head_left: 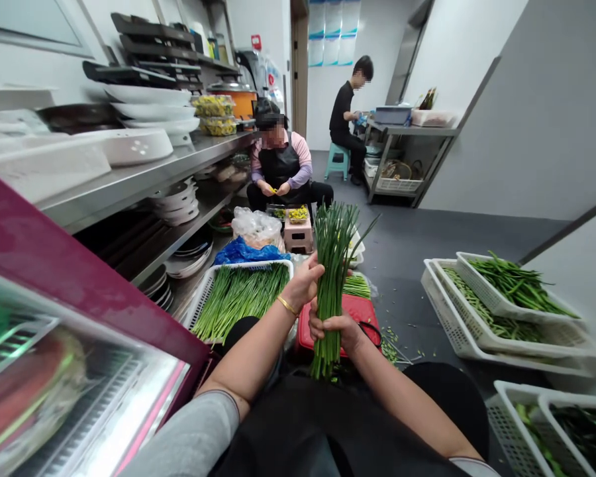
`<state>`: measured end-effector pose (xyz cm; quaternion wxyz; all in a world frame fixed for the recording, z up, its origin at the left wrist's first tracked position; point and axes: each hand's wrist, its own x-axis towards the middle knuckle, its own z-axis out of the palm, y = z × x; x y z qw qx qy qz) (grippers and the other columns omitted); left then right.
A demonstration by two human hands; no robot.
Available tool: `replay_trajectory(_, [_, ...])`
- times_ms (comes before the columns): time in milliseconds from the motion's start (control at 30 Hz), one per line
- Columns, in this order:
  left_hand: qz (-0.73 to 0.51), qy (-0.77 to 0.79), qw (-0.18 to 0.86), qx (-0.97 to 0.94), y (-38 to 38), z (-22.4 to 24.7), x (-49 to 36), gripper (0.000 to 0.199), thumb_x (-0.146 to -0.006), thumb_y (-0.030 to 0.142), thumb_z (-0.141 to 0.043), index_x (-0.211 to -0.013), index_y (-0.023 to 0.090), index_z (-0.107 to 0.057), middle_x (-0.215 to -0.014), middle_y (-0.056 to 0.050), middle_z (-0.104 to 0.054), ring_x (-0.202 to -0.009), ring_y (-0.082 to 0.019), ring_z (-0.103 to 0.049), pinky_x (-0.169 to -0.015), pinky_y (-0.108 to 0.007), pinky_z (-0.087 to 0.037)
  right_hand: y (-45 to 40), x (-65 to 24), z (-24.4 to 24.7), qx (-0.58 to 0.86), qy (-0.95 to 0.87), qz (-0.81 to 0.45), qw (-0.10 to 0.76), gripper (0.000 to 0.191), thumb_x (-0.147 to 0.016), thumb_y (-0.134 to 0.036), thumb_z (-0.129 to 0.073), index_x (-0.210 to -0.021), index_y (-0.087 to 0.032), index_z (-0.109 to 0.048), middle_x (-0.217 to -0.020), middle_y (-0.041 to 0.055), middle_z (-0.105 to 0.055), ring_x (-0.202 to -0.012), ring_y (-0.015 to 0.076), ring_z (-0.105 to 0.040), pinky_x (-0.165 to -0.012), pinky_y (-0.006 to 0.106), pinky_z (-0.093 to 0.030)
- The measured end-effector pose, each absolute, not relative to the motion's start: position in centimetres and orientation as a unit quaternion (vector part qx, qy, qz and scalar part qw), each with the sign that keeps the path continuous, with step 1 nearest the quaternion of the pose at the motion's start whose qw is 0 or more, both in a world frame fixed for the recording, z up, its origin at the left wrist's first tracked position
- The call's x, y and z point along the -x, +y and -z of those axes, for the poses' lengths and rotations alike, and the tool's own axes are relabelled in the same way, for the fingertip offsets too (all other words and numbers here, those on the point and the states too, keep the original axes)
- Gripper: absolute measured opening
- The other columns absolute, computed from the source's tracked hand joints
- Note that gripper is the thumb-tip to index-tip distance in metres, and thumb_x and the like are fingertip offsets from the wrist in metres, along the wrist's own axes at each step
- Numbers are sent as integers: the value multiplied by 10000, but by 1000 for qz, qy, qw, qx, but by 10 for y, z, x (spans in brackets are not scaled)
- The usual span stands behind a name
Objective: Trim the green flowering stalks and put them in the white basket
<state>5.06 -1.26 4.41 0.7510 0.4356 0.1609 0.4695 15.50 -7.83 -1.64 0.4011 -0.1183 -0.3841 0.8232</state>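
Slender green stalks [330, 291], bunched upright before the red plastic stand [361, 306], are clasped by the left hand [302, 289] and right hand [346, 328]; loose green stalks [246, 295] left of the stand appear unbunched.

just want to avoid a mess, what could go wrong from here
The upright bundle of long green stalks is held in the bare left hand and right hand, with no tie visible; if the grip loosens, stalks could slip out. Small green scraps on the grey floor might be slippery underfoot.
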Motion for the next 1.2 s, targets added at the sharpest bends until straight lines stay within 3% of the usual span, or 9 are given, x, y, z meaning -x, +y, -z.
replay_trajectory(100, [-402,117,781,-463,-18,-31,-40,969,-460,519,-861,-1269,107,-523,-990,-183,-707,-888,-318,-687,-790,-403,-529,-79,-154,24,94,-389,-839,368,366,-571,-270,-707,-868,-177,-514,-576,-58,-488,-466,79,-451,-503,238,-414])
replay_trajectory(267, [-334,90,808,-478,-25,-29,-30,819,-559,307,-832,-1291,130,-509,-1008,-181,-719,-920,-322,-693,-868,-469,-499,-82,-151,32,92,-365,-858,351,326,-580,-276,-648,-855,-173,-508,-596,-49,-477,-475,76,-417,-519,254,-432])
replay_trajectory(367, [-336,85,812,-470,-28,-34,-28,776,-580,274,-811,-1284,129,-518,-1001,-179,-724,-930,-324,-693,-880,-479,-490,-83,-149,31,95,-365,-857,351,325,-574,-282,-622,-863,-175,-518,-591,-46,-479,-468,80,-410,-511,254,-435])
replay_trajectory(567, [-350,86,799,-482,-33,-41,-26,699,-616,267,-786,-1252,122,-536,-891,-135,-736,-820,-278,-708,-769,-392,-525,-81,-144,26,136,-406,-826,367,369,-571,-339,-618,-898,-183,-548,-552,-54,-459,-427,84,-382,-499,286,-460])
replay_trajectory(767, [-372,123,782,-485,-38,-37,-29,655,-548,338,-840,-1115,126,-589,-694,-30,-666,-618,-176,-651,-625,-296,-505,-87,-148,21,160,-408,-828,350,342,-569,-343,-659,-871,-198,-596,-574,-32,-518,-450,104,-437,-511,297,-476])
replay_trajectory(900, [-405,149,759,-487,-31,-32,-36,490,-627,339,-802,-998,112,-578,-567,25,-575,-516,-119,-573,-571,-277,-472,-74,-156,19,264,-439,-787,343,467,-609,-484,-704,-963,-196,-607,-741,49,-640,-639,201,-603,-607,361,-523])
replay_trajectory(1033, [-499,192,697,-478,11,-48,-16,405,-699,329,-749,-983,118,-553,-555,49,-539,-496,-101,-557,-570,-270,-475,-49,-187,39,461,-526,-649,299,625,-619,-604,-707,-1075,-190,-603,-973,93,-682,-870,252,-659,-776,378,-523])
replay_trajectory(1100, [-570,260,628,-462,49,-57,15,339,-747,290,-705,-1004,134,-549,-585,57,-541,-507,-89,-564,-590,-256,-489,-42,-216,61,549,-489,-608,298,670,-658,-655,-651,-1131,-185,-587,-963,93,-690,-839,231,-679,-781,360,-521])
replay_trajectory(1200, [-627,379,525,-432,119,-50,76,282,-771,229,-651,-1020,149,-546,-586,74,-518,-504,-79,-564,-594,-232,-497,-37,-262,97,622,-396,-608,294,731,-625,-722,-633,-1085,-156,-600,-825,101,-698,-668,212,-685,-658,329,-528])
